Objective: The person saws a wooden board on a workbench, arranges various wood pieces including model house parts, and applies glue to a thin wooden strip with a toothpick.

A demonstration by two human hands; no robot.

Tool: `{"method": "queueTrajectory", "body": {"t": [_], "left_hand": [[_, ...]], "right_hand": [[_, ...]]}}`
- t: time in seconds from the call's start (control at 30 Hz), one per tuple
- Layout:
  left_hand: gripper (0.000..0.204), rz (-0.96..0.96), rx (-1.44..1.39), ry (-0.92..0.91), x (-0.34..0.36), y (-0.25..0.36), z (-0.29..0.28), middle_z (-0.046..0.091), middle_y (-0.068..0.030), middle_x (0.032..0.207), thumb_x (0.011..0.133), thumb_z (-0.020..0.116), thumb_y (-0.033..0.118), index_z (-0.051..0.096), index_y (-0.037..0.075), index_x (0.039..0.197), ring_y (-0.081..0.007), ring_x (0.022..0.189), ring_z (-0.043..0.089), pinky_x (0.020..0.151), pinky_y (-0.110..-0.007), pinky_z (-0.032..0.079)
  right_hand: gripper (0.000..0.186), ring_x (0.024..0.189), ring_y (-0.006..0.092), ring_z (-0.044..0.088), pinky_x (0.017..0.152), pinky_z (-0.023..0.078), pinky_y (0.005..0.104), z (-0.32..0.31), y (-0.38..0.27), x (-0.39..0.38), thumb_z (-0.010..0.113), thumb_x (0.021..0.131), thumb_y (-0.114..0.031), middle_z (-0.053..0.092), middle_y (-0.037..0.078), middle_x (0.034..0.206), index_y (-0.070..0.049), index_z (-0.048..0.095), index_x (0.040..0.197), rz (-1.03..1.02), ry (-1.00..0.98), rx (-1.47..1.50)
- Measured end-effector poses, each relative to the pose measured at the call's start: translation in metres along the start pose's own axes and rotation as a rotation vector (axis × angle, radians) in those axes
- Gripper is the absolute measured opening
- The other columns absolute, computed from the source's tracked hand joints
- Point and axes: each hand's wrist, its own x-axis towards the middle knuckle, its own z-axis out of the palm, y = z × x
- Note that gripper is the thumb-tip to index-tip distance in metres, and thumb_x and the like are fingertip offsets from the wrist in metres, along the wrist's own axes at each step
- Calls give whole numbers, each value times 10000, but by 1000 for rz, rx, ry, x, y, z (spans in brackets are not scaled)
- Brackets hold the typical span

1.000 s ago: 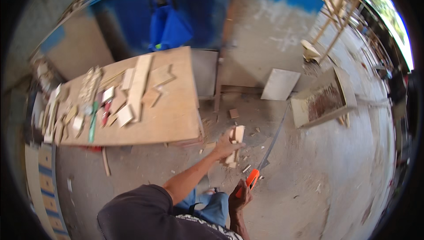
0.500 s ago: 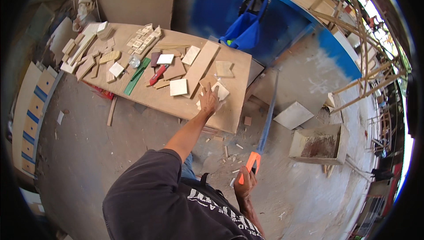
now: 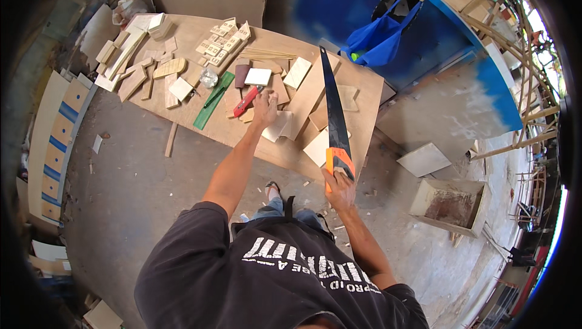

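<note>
My right hand (image 3: 341, 189) is wrapped round the orange handle of a handsaw (image 3: 336, 102). Its dark blade points away from me, passing above the right part of the workbench (image 3: 236, 142). Over the bench's middle, my left hand (image 3: 265, 109) reaches with fingers stretched forward. It is beside a red-handled tool (image 3: 245, 102), perhaps a utility knife, and a pale square block (image 3: 277, 126); contact with either is hard to tell. Another pale piece (image 3: 316, 148) lies partly behind the saw handle. A long board (image 3: 312, 93) lies left of the blade.
A small wooden house model (image 3: 223, 43), a green strip (image 3: 213, 102) and several wood offcuts (image 3: 134, 83) cover the bench's left side. A blue bag (image 3: 377, 44) hangs by the blue panel behind. Right of the bench, an open box (image 3: 448, 205) stands on the floor.
My right hand has raised the saw from beside the bench to above it. My left hand has moved left, away from the pale piece near the right end. The view has shifted too.
</note>
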Motion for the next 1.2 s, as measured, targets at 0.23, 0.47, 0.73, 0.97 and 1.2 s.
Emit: {"method": "queueTrajectory", "body": {"t": [0.23,0.47,0.73,0.97,1.2], "left_hand": [[740,-85,215,46,-63,24,-35,489,-270,1236,755,806,381,467,8,1297,-448,1141,515,920,-532,465],[960,-407,401,-70,-74,84,3,471,-306,1213,667,852,489,370,-31,1314,-461,1160,474,940,-523,473],[811,-275,329,-239,-86,58,-15,491,-307,1172,664,792,308,397,-61,1269,-463,1126,485,952,-521,455],[799,-20,44,-253,-91,103,-86,449,-298,1259,638,866,253,426,19,1263,-465,1194,446,1015,-508,413],[836,7,-379,-224,-67,48,-180,448,-204,1372,782,826,216,357,24,1447,-275,1248,480,975,-413,464]], "right_hand": [[416,772,240,628,668,522,388,43,32,41,707,721,-58,576,62,821,-121,636,1126,-12,-86,-130],[503,848,261,651,703,544,415,83,69,70,704,782,-167,611,86,949,-120,551,1259,-99,-261,-246],[661,1170,323,526,972,388,477,66,43,70,662,759,-155,555,166,1214,-64,500,1394,-59,-337,66],[836,1067,235,614,853,534,354,51,-30,113,721,909,-316,561,219,1248,-62,232,1537,748,-305,1298],[619,911,138,662,695,578,273,116,-102,168,681,909,-82,645,118,1142,-49,408,1463,704,-223,1629]]}}
